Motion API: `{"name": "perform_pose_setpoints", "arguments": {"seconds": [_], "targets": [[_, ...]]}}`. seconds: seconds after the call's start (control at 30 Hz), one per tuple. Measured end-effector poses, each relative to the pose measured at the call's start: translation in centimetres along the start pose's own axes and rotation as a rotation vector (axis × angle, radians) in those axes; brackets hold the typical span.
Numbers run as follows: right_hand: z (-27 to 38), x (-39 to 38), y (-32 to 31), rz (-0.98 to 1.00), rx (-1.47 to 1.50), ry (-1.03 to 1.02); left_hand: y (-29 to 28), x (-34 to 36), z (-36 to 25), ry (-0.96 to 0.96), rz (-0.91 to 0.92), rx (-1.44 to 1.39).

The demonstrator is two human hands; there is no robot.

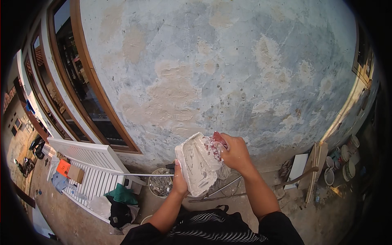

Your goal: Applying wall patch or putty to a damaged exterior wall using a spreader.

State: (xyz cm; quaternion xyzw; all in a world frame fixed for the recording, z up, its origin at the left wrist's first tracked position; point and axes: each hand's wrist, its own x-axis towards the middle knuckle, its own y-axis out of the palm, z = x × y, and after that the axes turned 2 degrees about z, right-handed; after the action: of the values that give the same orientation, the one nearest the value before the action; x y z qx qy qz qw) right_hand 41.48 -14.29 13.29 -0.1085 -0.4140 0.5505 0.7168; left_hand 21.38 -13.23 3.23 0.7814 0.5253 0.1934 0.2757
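My left hand (179, 181) grips the left edge of a white plastic tray (192, 165), coated and streaked with pale putty. My right hand (236, 154) is closed on a red putty-smeared scraper (217, 139) at the tray's upper right edge; its blade is mostly hidden by putty and fingers. A thin metal rod (139, 174) runs leftward from behind my left hand; I cannot tell whether that hand touches it. In front of me is a pale blue wall (286, 69) with beige patched areas.
A wood-framed window (90, 94) and a white slatted bench (85, 153) holding boxes and cloths are left. A bucket of rubble (160, 185) stands below. At right are boards (310, 171), several paint buckets (348, 171) and poles (339, 118). Parked motorbikes (26, 167) are at far left.
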Motion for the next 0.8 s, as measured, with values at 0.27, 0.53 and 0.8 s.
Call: {"name": "perform_pose_setpoints", "arguments": {"seconds": [0.27, 0.53, 0.8], "targets": [[1.0, 0.1, 0.0, 0.079, -0.176, -0.177, 0.1, 0.2, -0.5, -0.031, -0.014, 0.005], [-0.2, 0.6, -0.5, 0.194, -0.023, 0.058, 0.0, 0.0, -0.1, 0.033, -0.015, -0.097], [-1.2, 1.5, -0.1, 0.14, -0.006, 0.008, -0.3, 0.2, 0.5, -0.019, 0.007, -0.053]]}}
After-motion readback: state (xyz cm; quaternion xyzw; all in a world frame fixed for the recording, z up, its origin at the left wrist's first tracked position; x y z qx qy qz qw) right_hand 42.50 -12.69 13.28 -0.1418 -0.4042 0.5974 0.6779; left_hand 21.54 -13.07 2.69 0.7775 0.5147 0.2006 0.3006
